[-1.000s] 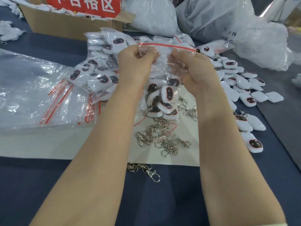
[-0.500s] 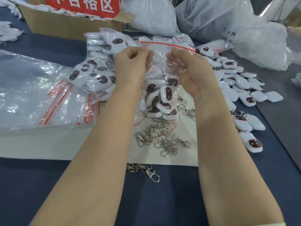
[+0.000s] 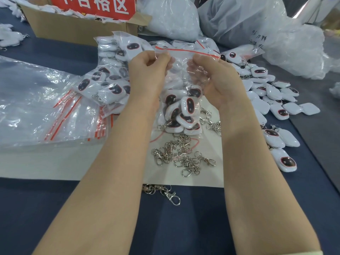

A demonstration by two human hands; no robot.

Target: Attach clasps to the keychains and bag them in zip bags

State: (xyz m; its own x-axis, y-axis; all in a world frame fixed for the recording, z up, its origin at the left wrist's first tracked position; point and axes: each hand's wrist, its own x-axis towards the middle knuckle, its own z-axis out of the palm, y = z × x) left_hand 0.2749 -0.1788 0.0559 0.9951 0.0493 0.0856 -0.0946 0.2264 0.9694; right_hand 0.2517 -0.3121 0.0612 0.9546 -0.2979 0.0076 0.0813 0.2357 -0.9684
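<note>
Both hands are holding a clear zip bag point(image 3: 181, 70) up above the middle of the tabletop point(image 3: 184, 227), with its red zip strip point(image 3: 185, 50) running across the top between them. The left hand point(image 3: 147, 74) is gripping the bag's upper left corner, its fingers point(image 3: 161, 57) curled and pinching the plastic just under the strip. The right hand point(image 3: 215, 78) is doing the same at the upper right, its fingers point(image 3: 200, 58) bent over and pinching the plastic there. Whether the strip is sealed cannot be told. A cluster of white keychains point(image 3: 184, 113) with dark oval faces is sitting in the bottom of the bag, which is hanging down between the wrists. Below it a heap of loose metal clasps point(image 3: 182, 155) is lying on a white sheet point(image 3: 55, 162), and one more clasp point(image 3: 170, 195) is lying just off the sheet's near edge on the dark blue tabletop. To the left a stack of empty zip bags point(image 3: 36, 100) is resting partly on the sheet. Behind the left hand, filled bags point(image 3: 110, 76) are piling up, and to the right unbagged keychains point(image 3: 276, 107) are lying scattered. A cardboard box point(image 3: 73, 32) with a red sign point(image 3: 95, 5) is standing at the back, beside large plastic sacks point(image 3: 239, 21).
</note>
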